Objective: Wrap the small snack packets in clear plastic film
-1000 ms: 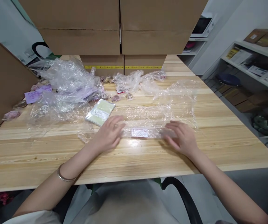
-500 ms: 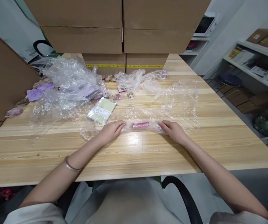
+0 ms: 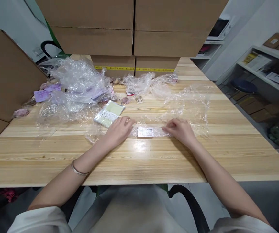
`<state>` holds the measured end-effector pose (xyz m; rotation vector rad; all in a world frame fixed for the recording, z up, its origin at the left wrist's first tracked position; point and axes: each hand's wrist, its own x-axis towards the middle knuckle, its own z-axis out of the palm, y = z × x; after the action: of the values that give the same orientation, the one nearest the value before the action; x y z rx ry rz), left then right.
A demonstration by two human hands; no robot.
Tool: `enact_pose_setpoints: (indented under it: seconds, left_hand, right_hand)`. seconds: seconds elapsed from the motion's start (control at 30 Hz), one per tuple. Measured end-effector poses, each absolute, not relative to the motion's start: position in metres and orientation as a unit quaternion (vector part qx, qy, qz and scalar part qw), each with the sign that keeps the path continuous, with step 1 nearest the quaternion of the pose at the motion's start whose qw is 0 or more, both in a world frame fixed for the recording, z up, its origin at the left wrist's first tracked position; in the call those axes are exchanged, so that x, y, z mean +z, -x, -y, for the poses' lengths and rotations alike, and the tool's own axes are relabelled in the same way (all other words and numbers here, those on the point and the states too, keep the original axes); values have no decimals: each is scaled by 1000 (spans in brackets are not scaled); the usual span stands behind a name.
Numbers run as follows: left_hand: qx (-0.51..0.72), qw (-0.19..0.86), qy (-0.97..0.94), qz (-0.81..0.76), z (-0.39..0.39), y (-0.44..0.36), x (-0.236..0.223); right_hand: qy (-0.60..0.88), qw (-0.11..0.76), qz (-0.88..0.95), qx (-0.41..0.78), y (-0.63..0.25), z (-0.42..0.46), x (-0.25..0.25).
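A small flat box (image 3: 145, 132) with a pale face lies in clear plastic film (image 3: 188, 105) spread over the wooden table. On the box's left, my left hand (image 3: 120, 129) has its fingers curled onto the film; the fingertips are partly hidden. My right hand (image 3: 181, 130) pinches the film's near edge on the box's right side. Just beyond my left hand rests a flat silver-and-green packet (image 3: 109, 113) with a white label.
A heap of crumpled clear plastic (image 3: 73, 81) with purple cards (image 3: 42, 95) covers the table's left. Small wrapped pieces (image 3: 125, 100) lie beyond the packet. Large cardboard boxes (image 3: 95, 40) stand at the back, another box (image 3: 10, 74) at left. White shelves (image 3: 273, 81) are at right.
The small box has turned over within the film, from its pink narrow side to a pale broad face. Both hands have shifted their fingers slightly forward. The view has moved a little.
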<state>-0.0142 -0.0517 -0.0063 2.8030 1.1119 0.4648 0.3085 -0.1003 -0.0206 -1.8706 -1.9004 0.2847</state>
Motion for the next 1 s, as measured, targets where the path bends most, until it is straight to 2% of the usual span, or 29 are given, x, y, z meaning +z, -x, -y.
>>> enact_pose_setpoints:
  seconds: [0.07, 0.2, 0.4, 0.47, 0.53, 0.6, 0.73, 0.8, 0.87, 0.93, 1.0]
  left_hand:
    - [179, 40, -941, -286, 56, 15, -5]
    - [129, 112, -958, -231, 56, 17, -8]
    - [146, 269, -908, -285, 44, 24, -9]
    - [138, 302, -888, -320, 44, 23, -9]
    - [113, 280, -885, -354, 48, 19, -11]
    - [104, 195, -894, -389, 54, 14, -13]
    - [188, 22, -910, -370, 77, -1, -17]
    - [207, 21, -935, -288, 90, -9, -21]
    - [185, 52, -952, -239, 102, -19, -26]
    - [152, 80, -952, -253, 108, -27, -31]
    - [130, 98, -945, -283, 109, -32, -35]
  right_hand:
    - [603, 266, 752, 28, -307, 109, -19]
    - [468, 216, 847, 127, -309, 119, -19]
    - [514, 240, 788, 239, -313, 113, -22]
    - [565, 206, 760, 249, -310, 112, -22]
    - [619, 149, 742, 209, -305, 113, -22]
    - [652, 131, 738, 115, -300, 113, -23]
    - [658, 207, 715, -115, -286, 123, -18]
    - [621, 193, 752, -109, -275, 135, -11]
    - [585, 140, 797, -54, -262, 149, -5]
    - [598, 106, 793, -37, -251, 161, -5]
    - [632, 113, 765, -51, -247, 167, -12]
